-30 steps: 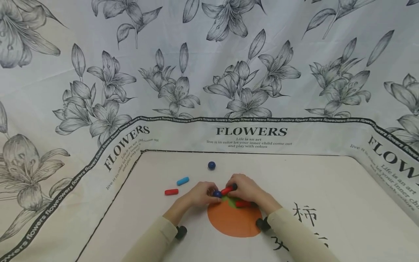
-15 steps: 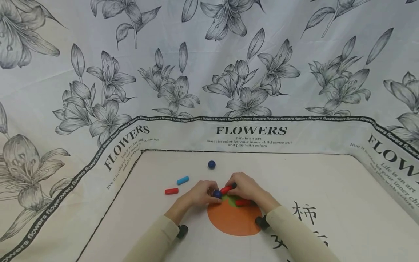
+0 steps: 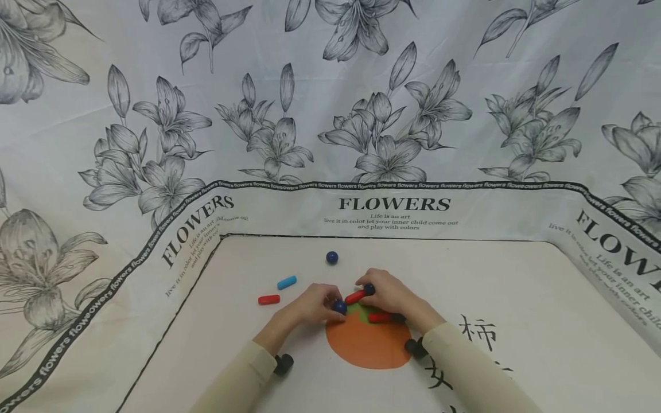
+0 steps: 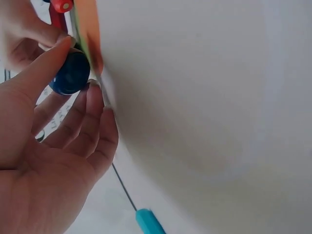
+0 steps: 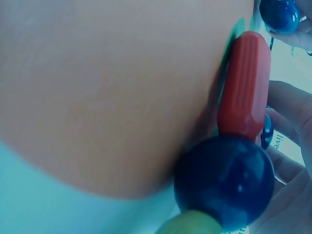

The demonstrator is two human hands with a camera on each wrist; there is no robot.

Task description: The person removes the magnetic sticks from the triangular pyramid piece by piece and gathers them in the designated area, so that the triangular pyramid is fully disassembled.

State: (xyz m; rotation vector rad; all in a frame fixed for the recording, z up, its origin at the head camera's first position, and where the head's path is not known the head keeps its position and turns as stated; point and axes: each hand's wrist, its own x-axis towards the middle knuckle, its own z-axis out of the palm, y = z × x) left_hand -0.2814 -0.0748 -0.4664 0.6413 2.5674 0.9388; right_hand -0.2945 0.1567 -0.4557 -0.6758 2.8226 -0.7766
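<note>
In the head view my left hand (image 3: 316,304) pinches a dark blue ball (image 3: 339,307) between thumb and fingertips, also plain in the left wrist view (image 4: 72,73). Close beside it, my right hand (image 3: 389,292) grips a red stick (image 3: 354,297) with a dark blue ball (image 3: 369,289) at its right end. The stick's free end points at the left hand's ball; whether they touch I cannot tell. Below the right hand lies a second red stick (image 3: 379,316). In the right wrist view this stick (image 5: 244,83) meets a large-looking blue ball (image 5: 224,180), with a yellow-green piece (image 5: 190,224) beyond.
Left of the hands lie a light blue stick (image 3: 287,282) and a red stick (image 3: 269,299). A loose blue ball (image 3: 332,257) is farther back. An orange fruit print (image 3: 368,347) and black characters (image 3: 477,332) mark the pale cloth.
The head view has shifted slightly. The right hand's red stick has moved a little left, and its blue end ball shows more clearly. Both hands keep their hold.
</note>
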